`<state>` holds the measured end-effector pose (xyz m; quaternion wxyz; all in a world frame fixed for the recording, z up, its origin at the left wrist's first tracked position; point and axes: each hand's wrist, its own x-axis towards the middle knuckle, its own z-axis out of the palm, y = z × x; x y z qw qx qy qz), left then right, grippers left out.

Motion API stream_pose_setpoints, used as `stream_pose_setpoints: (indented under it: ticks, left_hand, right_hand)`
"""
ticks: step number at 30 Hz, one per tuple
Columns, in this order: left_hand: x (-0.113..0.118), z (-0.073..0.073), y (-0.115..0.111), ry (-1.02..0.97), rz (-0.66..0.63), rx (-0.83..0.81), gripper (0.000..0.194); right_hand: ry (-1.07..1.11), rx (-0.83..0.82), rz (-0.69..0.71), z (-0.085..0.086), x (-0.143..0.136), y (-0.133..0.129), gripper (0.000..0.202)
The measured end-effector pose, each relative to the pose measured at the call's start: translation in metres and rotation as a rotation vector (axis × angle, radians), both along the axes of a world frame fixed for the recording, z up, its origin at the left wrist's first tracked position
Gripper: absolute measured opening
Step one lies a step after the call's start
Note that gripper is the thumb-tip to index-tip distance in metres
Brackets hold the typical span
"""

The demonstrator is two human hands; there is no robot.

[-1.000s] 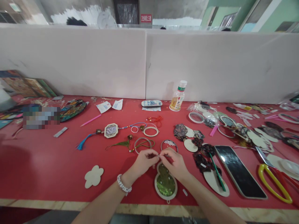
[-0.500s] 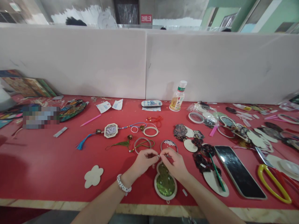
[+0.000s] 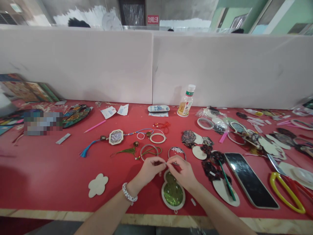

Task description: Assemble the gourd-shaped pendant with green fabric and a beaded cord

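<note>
My left hand (image 3: pixel 153 168) and my right hand (image 3: pixel 180 169) meet fingertip to fingertip in a pinch. Whatever lies between the fingertips is too small to name. Just below them a gourd-shaped pendant (image 3: pixel 173 194) with a pale rim and shiny green filling lies on the red table, its top partly covered by my right hand. Beyond my right hand is a round dish of small white beads (image 3: pixel 177 150). A ring (image 3: pixel 149 146) with an olive cord lies past my left hand. A green tassel (image 3: pixel 129 150) is to the left of that ring.
A phone (image 3: pixel 250 179) and yellow-and-red-handled scissors (image 3: pixel 286 192) lie at the right. A bottle (image 3: pixel 186 101) stands near the white partition (image 3: pixel 97 65). A flower-shaped wooden piece (image 3: pixel 98 185) and an octagonal pendant with a blue tassel (image 3: pixel 116 137) are at the left.
Both hands stay in nearly the same place, fingertips still together. The things on the table have not moved.
</note>
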<state>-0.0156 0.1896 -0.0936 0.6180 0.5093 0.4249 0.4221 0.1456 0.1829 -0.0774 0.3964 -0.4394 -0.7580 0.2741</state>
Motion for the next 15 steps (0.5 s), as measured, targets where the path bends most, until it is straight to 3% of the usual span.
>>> stream_pose_setpoints:
  ticks: [10, 15]
  left_hand:
    - [-0.0051, 0.0078, -0.003, 0.204, 0.002, 0.221, 0.017]
    - [-0.0062, 0.0097, -0.0029, 0.164, -0.027, 0.229, 0.017]
  right_hand:
    - [0.011, -0.071, -0.036, -0.0004, -0.0003, -0.0008, 0.009]
    - [-0.01, -0.038, -0.007, 0.0031, 0.0004, -0.001, 0.01]
